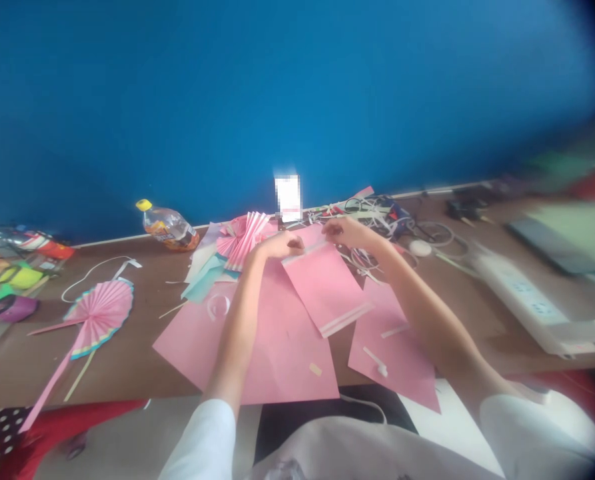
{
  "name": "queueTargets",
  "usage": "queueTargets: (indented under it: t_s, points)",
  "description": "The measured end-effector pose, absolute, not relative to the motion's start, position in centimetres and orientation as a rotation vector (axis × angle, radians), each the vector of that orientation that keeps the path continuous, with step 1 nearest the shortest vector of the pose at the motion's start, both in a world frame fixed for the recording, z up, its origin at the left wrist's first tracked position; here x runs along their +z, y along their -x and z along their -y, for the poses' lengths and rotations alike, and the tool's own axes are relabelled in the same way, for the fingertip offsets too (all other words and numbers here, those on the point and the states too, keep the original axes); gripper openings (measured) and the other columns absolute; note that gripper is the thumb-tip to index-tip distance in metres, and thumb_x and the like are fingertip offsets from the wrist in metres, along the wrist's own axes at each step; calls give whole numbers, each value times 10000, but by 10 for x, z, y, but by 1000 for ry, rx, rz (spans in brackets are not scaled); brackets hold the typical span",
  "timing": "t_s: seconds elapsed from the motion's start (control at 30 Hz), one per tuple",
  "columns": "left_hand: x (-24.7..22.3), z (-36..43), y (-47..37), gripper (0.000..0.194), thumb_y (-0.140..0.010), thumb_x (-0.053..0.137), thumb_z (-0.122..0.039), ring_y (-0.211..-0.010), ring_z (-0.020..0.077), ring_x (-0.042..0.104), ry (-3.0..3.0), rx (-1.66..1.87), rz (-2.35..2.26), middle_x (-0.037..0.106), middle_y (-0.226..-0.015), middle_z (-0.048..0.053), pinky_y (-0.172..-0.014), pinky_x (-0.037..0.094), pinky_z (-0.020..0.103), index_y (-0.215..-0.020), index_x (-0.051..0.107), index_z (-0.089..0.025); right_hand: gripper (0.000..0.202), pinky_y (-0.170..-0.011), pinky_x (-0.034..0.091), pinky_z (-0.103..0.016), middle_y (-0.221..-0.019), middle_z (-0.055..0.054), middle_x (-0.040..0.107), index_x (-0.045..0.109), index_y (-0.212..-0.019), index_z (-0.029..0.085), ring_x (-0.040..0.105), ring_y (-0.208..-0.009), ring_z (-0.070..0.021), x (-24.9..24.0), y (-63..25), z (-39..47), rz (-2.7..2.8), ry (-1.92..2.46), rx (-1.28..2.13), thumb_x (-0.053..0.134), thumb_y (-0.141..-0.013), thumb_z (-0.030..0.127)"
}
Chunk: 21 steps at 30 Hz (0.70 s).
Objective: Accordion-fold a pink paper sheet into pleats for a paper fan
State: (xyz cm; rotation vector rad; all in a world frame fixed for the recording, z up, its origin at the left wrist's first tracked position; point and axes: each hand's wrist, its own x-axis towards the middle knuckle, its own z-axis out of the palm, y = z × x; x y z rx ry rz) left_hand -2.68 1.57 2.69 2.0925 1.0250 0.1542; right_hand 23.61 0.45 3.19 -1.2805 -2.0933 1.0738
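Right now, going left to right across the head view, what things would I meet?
Paper fan, bottle, pleated pink paper, pink sheet with white bands at two ends, power strip.

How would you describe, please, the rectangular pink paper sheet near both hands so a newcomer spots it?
Below the blue wall, on the brown table, lie pink paper sheets. The wanted sheet has its far end by the bare left hand and right hand; whitish strips along two opposite ends set it apart.
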Motion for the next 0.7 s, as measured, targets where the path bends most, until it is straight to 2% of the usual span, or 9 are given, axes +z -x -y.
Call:
queueTargets:
  t_s: [0.13,0.23,0.37,0.43,0.53,0.7]
  points:
    - [31,-15,32,365,-795,652,-426,-895,189,648,-2068,270,-1042,724,-1001,102,-816,483,290,-978,704,-114,449,-554,424,-219,-797,-22,661,570,-1176,154,544,-619,-122,23,-235,-8,1996,1329,1173,630,-737,235]
    - [35,-14,36,415,-800,647,-424,-988,210,640,-2021,280,-1047,706,-1094,114,-874,482,303,-1070,687,-112,413,-597,455,-223,-840,-51,682,576,-1119,144,594,-701,-149,22,-234,-8,1977,1358,1155,666,-723,220]
    - [37,-9,26,493,-818,630,-455,-1008,207,632,-1951,319,-1037,678,-1143,119,-829,492,283,-1192,628,-133,316,-637,478,-240,-897,-65,711,601,-986,167,627,-761,-172,27,-229,-3,2038,1357,1132,711,-708,268]
    - [36,-7,17,448,-848,592,-455,-976,194,626,-1981,393,-1026,674,-1116,115,-806,486,274,-1155,634,-130,279,-653,479,-248,-894,-58,717,607,-939,174,631,-763,-174,31,-226,1,2090,1325,1112,713,-703,278]
    - [33,-6,6,339,-886,535,-434,-869,166,612,-2072,490,-1027,675,-968,83,-761,472,270,-972,649,-126,191,-659,465,-256,-825,-40,712,616,-865,175,624,-738,-171,40,-224,7,2170,1246,1083,683,-718,277]
    - [29,-7,5,220,-870,568,-353,-692,122,595,-1976,433,-884,612,-724,16,-700,477,263,-814,581,-141,110,-687,435,-260,-811,-45,703,655,-832,174,616,-742,-175,53,-224,15,2202,1210,834,597,-787,256]
